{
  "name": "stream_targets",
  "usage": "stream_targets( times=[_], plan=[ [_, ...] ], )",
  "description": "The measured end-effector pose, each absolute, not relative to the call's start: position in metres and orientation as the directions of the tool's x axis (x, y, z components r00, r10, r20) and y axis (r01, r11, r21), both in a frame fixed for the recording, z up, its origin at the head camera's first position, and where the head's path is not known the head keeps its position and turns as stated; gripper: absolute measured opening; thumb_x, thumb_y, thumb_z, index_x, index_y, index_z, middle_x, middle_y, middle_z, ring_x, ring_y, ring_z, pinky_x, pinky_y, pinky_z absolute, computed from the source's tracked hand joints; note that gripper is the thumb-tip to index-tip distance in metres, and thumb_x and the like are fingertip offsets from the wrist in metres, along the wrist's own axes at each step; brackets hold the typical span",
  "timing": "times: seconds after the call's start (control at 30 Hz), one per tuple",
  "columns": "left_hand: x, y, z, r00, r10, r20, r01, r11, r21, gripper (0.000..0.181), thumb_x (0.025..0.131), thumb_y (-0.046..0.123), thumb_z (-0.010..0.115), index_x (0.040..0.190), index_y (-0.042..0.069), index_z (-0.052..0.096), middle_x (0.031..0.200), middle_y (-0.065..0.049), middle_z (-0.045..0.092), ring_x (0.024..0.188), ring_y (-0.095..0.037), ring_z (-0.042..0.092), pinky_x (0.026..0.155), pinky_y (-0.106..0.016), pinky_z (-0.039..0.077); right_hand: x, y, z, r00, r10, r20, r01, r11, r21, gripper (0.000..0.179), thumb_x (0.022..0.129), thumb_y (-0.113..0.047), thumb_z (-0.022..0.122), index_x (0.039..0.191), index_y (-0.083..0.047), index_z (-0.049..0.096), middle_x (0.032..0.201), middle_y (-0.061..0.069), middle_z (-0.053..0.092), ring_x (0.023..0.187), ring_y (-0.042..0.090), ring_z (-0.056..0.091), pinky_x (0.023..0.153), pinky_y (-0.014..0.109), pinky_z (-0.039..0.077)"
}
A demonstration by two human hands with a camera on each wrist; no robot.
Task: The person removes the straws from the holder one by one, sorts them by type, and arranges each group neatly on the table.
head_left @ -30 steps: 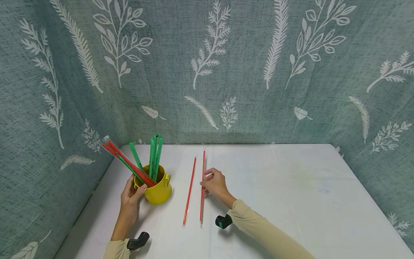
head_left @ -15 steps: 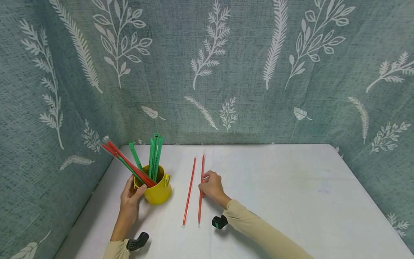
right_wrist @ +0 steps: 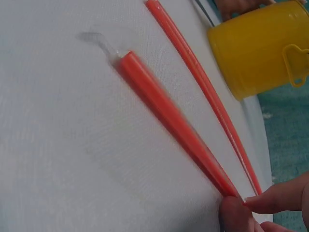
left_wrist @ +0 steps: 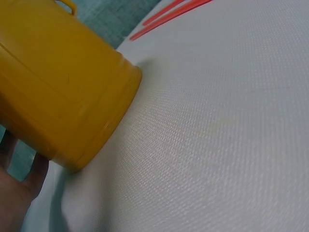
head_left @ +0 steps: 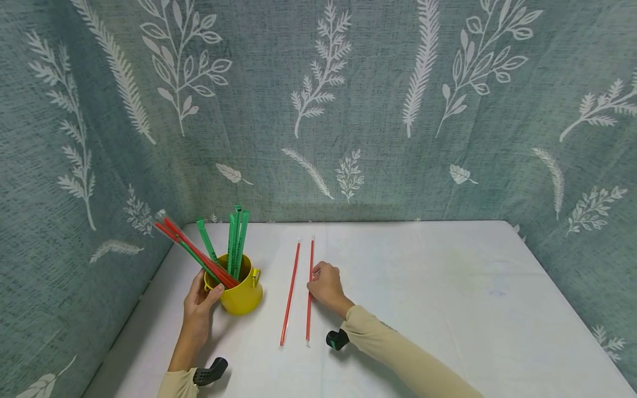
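Observation:
At the left of the head view, my left hand (head_left: 198, 309) grips a small yellow bucket (head_left: 242, 300), thumb over its rim and fingers round the far side. The bucket holds several green wrapped straws (head_left: 234, 243) standing up and a bundle of red straws (head_left: 175, 231) leaning left over the rim. My right hand (head_left: 327, 286) pinches a red straw (right_wrist: 169, 121) in a clear wrapper between thumb and fingers, near its middle. A second red straw (head_left: 290, 296) lies on the table to the left, almost parallel, between that straw and the bucket.
A white cloth covers the table (head_left: 423, 287). Behind and to the left hangs a grey-green curtain (head_left: 269, 110) with white leaf prints, right at the table's edges. Each wrist wears a black camera (head_left: 211, 372) close above the tabletop.
My right hand has shifted slightly left and nearer, sliding the pinched red straw a little the same way. The left hand keeps its hold on the bucket.

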State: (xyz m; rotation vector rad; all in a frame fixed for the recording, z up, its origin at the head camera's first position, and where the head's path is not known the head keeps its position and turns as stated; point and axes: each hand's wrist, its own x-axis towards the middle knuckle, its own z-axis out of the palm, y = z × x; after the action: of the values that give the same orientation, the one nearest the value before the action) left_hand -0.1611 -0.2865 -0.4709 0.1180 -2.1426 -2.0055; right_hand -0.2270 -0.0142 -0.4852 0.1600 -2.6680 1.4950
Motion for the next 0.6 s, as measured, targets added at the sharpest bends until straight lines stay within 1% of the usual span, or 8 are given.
stream_targets(
  times=[0.1,0.17,0.27,0.37,0.6],
  plan=[
    [-0.162,-0.287,-0.47,-0.976,-0.193,0.103,0.091,0.07,0.993,0.063,0.094,0.011,0.054,0.15,0.023,0.027,0.142,0.002,0.035,0.129,-0.011,0.032,0.105,-0.02,0.031,-0.228,-0.012,-0.484,-0.991,-0.053,0.127,-0.135,0.524,-0.841,0.021,0.067,0.006,0.065,0.088,0.004,0.062,0.068,0.003,0.054,0.058,0.013,0.049,0.049,0.025,0.044],
    [-0.162,-0.287,-0.47,-0.976,-0.19,0.111,0.101,0.063,0.993,0.063,0.094,0.01,0.054,0.15,0.022,0.027,0.141,0.003,0.036,0.127,-0.01,0.033,0.101,-0.015,0.033,-0.229,-0.01,-0.484,-0.989,-0.05,0.136,-0.142,0.523,-0.841,0.021,0.067,0.006,0.065,0.087,0.004,0.062,0.069,0.005,0.055,0.059,0.013,0.049,0.05,0.025,0.044],
    [-0.161,-0.287,-0.471,-0.975,-0.19,0.116,0.109,0.048,0.993,0.063,0.094,0.009,0.054,0.149,0.021,0.027,0.14,0.003,0.037,0.126,-0.011,0.034,0.099,-0.014,0.034,-0.229,-0.008,-0.483,-0.987,-0.051,0.152,-0.156,0.521,-0.839,0.021,0.067,0.005,0.066,0.088,0.002,0.064,0.07,0.006,0.056,0.061,0.013,0.048,0.054,0.026,0.043],
    [-0.16,-0.288,-0.472,-0.974,-0.192,0.117,0.111,0.044,0.993,0.063,0.094,0.008,0.053,0.15,0.021,0.027,0.14,0.003,0.037,0.126,-0.011,0.033,0.1,-0.015,0.034,-0.23,-0.006,-0.478,-0.986,-0.059,0.159,-0.167,0.495,-0.852,0.021,0.069,0.005,0.066,0.09,0.002,0.064,0.071,0.006,0.057,0.06,0.013,0.048,0.054,0.025,0.042],
    [-0.161,-0.287,-0.472,-0.975,-0.183,0.124,0.113,0.065,0.991,0.063,0.095,0.009,0.053,0.15,0.023,0.026,0.141,0.004,0.036,0.127,-0.01,0.032,0.102,-0.016,0.032,-0.233,-0.001,-0.461,-0.968,-0.107,0.226,-0.251,0.401,-0.881,0.021,0.073,0.006,0.068,0.093,0.004,0.063,0.079,0.014,0.061,0.062,0.013,0.054,0.055,0.026,0.047]
  ],
)
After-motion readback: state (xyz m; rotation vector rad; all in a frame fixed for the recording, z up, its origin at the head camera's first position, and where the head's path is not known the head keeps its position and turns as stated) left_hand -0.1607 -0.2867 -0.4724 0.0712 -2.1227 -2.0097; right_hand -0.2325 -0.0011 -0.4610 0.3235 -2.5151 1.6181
